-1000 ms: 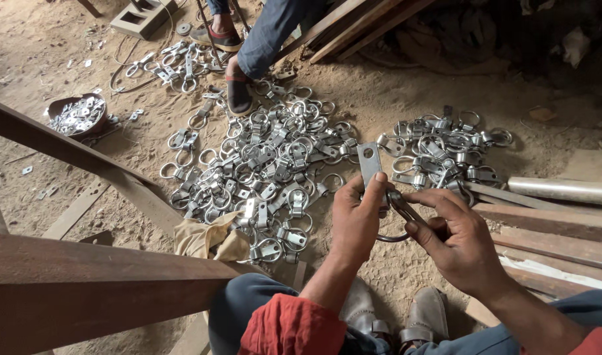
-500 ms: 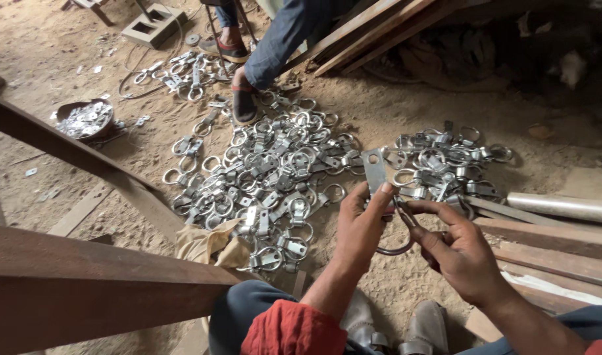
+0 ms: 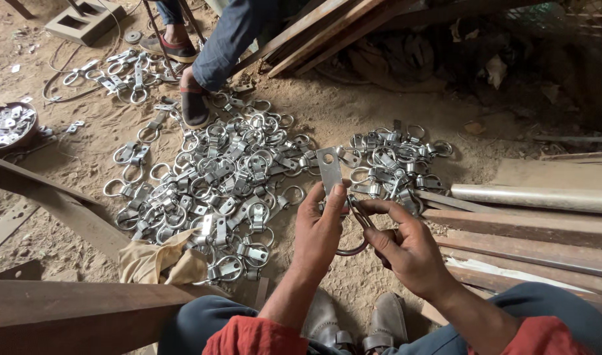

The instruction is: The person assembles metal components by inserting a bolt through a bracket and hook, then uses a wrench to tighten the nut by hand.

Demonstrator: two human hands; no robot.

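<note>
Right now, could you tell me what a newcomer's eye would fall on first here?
The big heap of metal ring fittings on the dirt floor, with a smaller pile to its right. In front, the left hand holds a flat metal plate while the right hand grips a ring.

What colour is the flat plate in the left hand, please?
Silvery grey metal plate, clearest in the head view.

— What lies on the ground ahead?
— A big heap of metal ring clips point(image 3: 215, 190), a smaller heap point(image 3: 393, 161) to its right, more clips point(image 3: 120, 72) farther off.
— Anything else?
— A bowl of small parts point(image 3: 8, 125) at left, a tan cloth point(image 3: 159, 260), a pale pipe point(image 3: 531, 197), another person's shoe point(image 3: 194, 105).
</note>
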